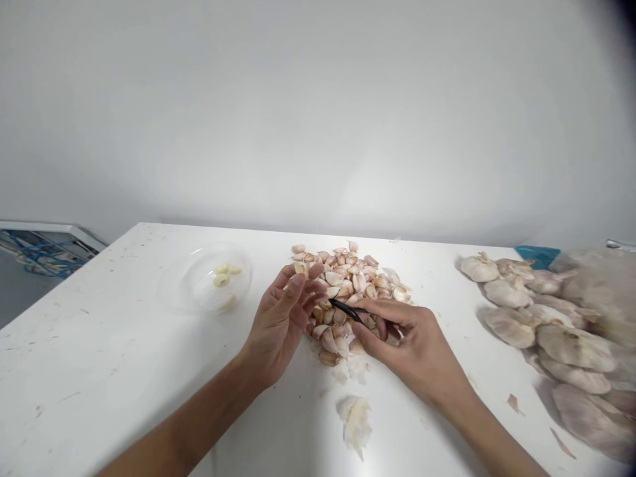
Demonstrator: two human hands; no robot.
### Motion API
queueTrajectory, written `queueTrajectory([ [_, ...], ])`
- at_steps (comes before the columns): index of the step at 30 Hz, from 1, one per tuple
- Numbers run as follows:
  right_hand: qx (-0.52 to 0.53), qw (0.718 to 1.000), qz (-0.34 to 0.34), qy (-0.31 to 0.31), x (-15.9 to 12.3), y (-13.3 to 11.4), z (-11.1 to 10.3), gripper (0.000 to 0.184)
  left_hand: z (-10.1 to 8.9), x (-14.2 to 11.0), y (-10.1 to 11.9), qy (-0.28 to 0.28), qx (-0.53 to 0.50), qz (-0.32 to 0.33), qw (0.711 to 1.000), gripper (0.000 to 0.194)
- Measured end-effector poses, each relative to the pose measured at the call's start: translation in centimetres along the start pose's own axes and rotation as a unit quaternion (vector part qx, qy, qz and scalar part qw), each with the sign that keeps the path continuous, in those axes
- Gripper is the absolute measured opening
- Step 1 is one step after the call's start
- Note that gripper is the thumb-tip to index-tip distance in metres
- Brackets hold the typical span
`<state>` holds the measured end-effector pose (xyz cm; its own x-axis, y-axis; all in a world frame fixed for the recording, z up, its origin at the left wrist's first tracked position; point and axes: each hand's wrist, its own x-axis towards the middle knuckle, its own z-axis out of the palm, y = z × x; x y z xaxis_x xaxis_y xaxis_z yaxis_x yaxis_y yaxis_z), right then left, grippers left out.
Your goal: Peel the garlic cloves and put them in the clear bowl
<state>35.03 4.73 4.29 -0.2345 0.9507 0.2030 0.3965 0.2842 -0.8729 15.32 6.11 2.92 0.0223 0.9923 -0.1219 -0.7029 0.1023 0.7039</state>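
At the frame's centre, the left hand point(282, 321) pinched a garlic clove point(301, 267) and the right hand point(410, 334) gripped a slim black tool point(346, 307), near heaped unpeeled cloves point(350, 271). Peeled cloves point(222, 278) sat in a clear dish point(197, 286), centre left; bulbs point(574, 347) lay lower right.

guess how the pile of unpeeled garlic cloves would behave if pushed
The unpeeled garlic cloves would probably scatter, being heaped loose. Their tapered shapes suggest wobbling rather than rolling far. They might shed papery flakes, as the loose skin nearby hints.
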Motion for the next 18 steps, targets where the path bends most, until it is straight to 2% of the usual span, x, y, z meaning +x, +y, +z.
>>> queueTrajectory([
  [5,-0.031,0.999,-0.012,0.010,0.1,-0.3,-0.6,0.024,-0.2,-0.1,-0.1,0.014,0.047,0.025,0.998,0.017],
  [8,-0.036,0.997,-0.050,0.042,0.1,-0.2,-1.0,0.020,-0.1,-0.1,-0.1,0.018,0.070,0.025,0.997,0.020],
  [11,-0.047,0.992,-0.098,0.066,0.1,-0.1,-1.2,0.025,-0.1,-0.3,-0.2,0.025,0.106,0.025,0.994,0.021],
  [15,-0.070,0.981,-0.166,0.073,0.0,0.0,-1.0,0.031,-0.1,-0.5,-0.4,0.024,0.152,0.021,0.988,0.024],
  [18,-0.092,0.974,-0.188,0.081,0.1,0.1,-0.8,0.032,-0.1,-0.6,-0.5,0.011,0.172,0.024,0.985,0.027],
])
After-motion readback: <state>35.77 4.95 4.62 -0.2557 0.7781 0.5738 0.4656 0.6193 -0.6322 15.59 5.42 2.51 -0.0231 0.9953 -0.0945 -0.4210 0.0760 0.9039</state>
